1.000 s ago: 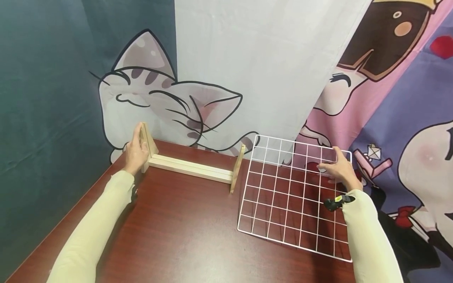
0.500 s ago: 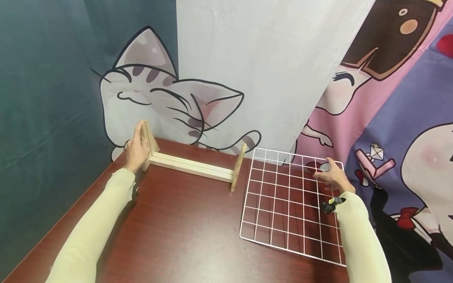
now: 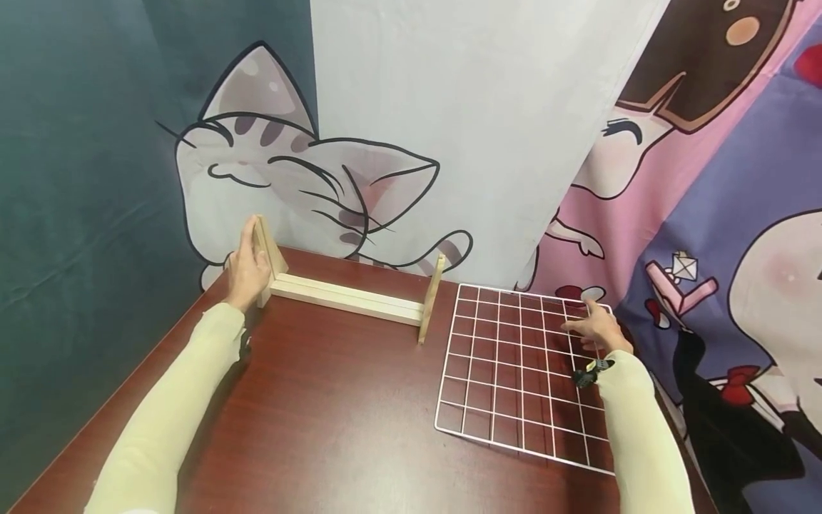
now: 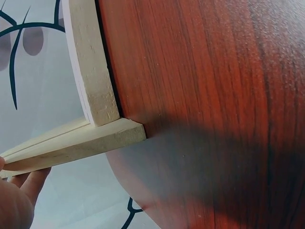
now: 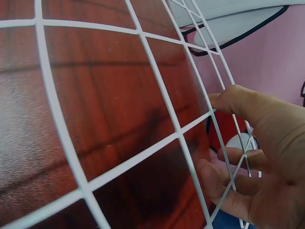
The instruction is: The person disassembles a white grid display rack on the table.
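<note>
A pale wooden stand (image 3: 347,298) is at the back of the table, its long rail joining two upright end boards. My left hand (image 3: 248,275) grips the left end board (image 4: 71,148); the left wrist view has fingertips under its edge. The right end board (image 3: 432,300) stands untouched. A white wire grid panel (image 3: 514,378) lies low over the table to the right of the stand. Holding the panel near its far right corner is my right hand (image 3: 600,328). In the right wrist view, its thumb and fingers are curled around the wires (image 5: 162,90).
The dark red wooden table (image 3: 334,414) spreads below and in front of both things. Behind it hangs a printed curtain (image 3: 501,128) with a cartoon cat. On the right, another printed cloth (image 3: 693,214) drops beside the table's edge.
The grid panel's far edge has come down towards the table and the panel has shifted slightly left, with my right hand on it. My left hand and the stand have stayed put.
</note>
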A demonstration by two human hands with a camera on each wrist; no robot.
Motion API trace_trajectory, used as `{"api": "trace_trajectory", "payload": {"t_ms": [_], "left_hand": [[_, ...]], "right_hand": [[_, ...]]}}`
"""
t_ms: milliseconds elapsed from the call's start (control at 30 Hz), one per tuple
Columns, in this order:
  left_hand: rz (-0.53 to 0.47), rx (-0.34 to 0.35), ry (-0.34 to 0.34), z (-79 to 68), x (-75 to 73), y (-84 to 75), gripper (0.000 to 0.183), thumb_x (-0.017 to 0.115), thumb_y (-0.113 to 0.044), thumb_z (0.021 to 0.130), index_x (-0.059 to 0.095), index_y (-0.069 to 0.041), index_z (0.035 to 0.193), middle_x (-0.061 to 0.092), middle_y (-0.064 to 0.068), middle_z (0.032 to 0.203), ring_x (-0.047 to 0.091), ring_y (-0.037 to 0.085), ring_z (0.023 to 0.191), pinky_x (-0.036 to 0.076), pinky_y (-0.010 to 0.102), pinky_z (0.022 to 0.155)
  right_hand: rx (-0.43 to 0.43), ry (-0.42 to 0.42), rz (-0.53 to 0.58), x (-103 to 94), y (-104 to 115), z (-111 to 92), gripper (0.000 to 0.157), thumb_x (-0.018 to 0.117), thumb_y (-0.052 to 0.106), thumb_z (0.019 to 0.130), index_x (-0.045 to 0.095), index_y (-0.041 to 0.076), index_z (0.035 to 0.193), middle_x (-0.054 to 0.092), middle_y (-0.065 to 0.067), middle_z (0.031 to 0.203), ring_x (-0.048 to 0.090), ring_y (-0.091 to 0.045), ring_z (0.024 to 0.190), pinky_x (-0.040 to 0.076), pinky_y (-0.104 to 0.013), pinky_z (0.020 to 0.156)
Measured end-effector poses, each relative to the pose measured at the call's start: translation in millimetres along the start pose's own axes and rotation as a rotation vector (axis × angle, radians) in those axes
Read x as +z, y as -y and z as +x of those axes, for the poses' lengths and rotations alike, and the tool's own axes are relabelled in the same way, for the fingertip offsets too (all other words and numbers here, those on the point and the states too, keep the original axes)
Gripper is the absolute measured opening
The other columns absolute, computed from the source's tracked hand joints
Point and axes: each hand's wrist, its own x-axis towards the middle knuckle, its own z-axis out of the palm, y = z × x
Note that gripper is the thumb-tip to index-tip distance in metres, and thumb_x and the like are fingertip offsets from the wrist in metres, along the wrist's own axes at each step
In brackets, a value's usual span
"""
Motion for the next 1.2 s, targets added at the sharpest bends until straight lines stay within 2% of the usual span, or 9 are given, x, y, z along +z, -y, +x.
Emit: {"api": "trace_trajectory", "payload": {"t_ms": [133, 333, 433, 500, 600, 700, 833, 933, 1200], "left_hand": [[0.005, 0.018, -0.013, -0.2, 1.4, 2.2, 0.072, 0.048, 0.002, 0.096, 0.026, -0.031, 0.157, 0.06, 0.041, 0.119, 0.054, 0.041, 0.068, 0.039, 0.048, 0.057], [-0.012, 0.025, 0.0, 1.4, 5.6, 3.7, 0.073, 0.048, 0.002, 0.097, 0.025, -0.032, 0.157, 0.056, 0.04, 0.13, 0.055, 0.043, 0.074, 0.042, 0.052, 0.063], [-0.013, 0.021, 0.0, 2.8, 7.2, 2.2, 0.073, 0.048, 0.001, 0.097, 0.025, -0.033, 0.157, 0.056, 0.04, 0.13, 0.056, 0.044, 0.075, 0.042, 0.054, 0.065], [-0.009, 0.016, -0.004, 3.7, 7.5, 0.5, 0.073, 0.048, 0.001, 0.097, 0.025, -0.032, 0.157, 0.057, 0.04, 0.128, 0.056, 0.045, 0.075, 0.043, 0.055, 0.066], [-0.003, 0.01, -0.013, 4.6, 6.5, -1.9, 0.072, 0.049, 0.0, 0.097, 0.025, -0.032, 0.157, 0.058, 0.04, 0.126, 0.056, 0.045, 0.074, 0.043, 0.055, 0.066], [-0.005, 0.02, -0.017, 5.1, 5.3, -3.1, 0.071, 0.048, 0.0, 0.097, 0.025, -0.031, 0.157, 0.057, 0.04, 0.128, 0.055, 0.043, 0.072, 0.042, 0.053, 0.064], [-0.001, 0.023, -0.01, 5.2, 5.5, -2.8, 0.071, 0.047, 0.001, 0.097, 0.024, -0.031, 0.157, 0.057, 0.039, 0.129, 0.052, 0.041, 0.069, 0.039, 0.049, 0.063], [0.001, 0.017, -0.001, 4.1, 6.0, -2.0, 0.072, 0.047, 0.0, 0.098, 0.023, -0.031, 0.158, 0.058, 0.039, 0.127, 0.052, 0.04, 0.069, 0.039, 0.049, 0.063], [-0.001, -0.008, -0.01, 2.2, 4.0, 0.2, 0.072, 0.048, 0.0, 0.097, 0.025, -0.032, 0.157, 0.06, 0.04, 0.121, 0.054, 0.044, 0.072, 0.042, 0.057, 0.069]], "right_hand": [[0.008, 0.007, 0.003, 6.9, -6, 3, 0.102, 0.075, 0.029, 0.087, 0.008, -0.003, 0.158, 0.041, -0.045, 0.139, 0.073, -0.034, 0.081, 0.06, -0.04, 0.066], [0.031, -0.026, -0.028, 17.4, -18, 5, 0.103, 0.078, 0.034, 0.085, 0.016, -0.009, 0.155, 0.043, -0.043, 0.139, 0.07, -0.041, 0.096, 0.06, -0.038, 0.064], [0.018, -0.07, -0.041, 22.0, -22, 3, 0.09, 0.08, 0.036, 0.083, 0.036, -0.006, 0.149, 0.056, -0.037, 0.121, 0.071, -0.034, 0.087, 0.06, -0.037, 0.062], [0.0, -0.111, -0.072, 24.8, -24, 2, 0.072, 0.08, 0.037, 0.082, 0.05, -0.006, 0.132, 0.06, -0.029, 0.106, 0.071, -0.026, 0.074, 0.059, -0.035, 0.059], [-0.031, -0.175, -0.105, 28.7, -24, -1, 0.062, 0.081, 0.036, 0.082, 0.054, -0.007, 0.116, 0.06, -0.025, 0.1, 0.069, -0.019, 0.061, 0.058, -0.033, 0.057], [-0.026, -0.229, -0.136, 32.3, -24, -2, 0.071, 0.081, 0.038, 0.082, 0.052, -0.009, 0.126, 0.06, -0.03, 0.109, 0.069, -0.02, 0.056, 0.057, -0.036, 0.062], [0.021, -0.286, -0.146, 38.7, -26, -4, 0.079, 0.078, 0.042, 0.082, 0.047, -0.007, 0.136, 0.057, -0.035, 0.124, 0.07, -0.041, 0.09, 0.052, -0.051, 0.084], [0.068, -0.326, -0.119, 45.3, -29, -6, 0.082, 0.077, 0.043, 0.083, 0.042, -0.004, 0.142, 0.052, -0.034, 0.134, 0.052, -0.053, 0.121, 0.042, -0.061, 0.099], [0.087, -0.462, -0.036, 64.6, -29, -8, 0.089, 0.077, 0.036, 0.084, 0.035, -0.011, 0.146, 0.036, -0.042, 0.142, 0.033, -0.056, 0.136, 0.027, -0.059, 0.114]]}}
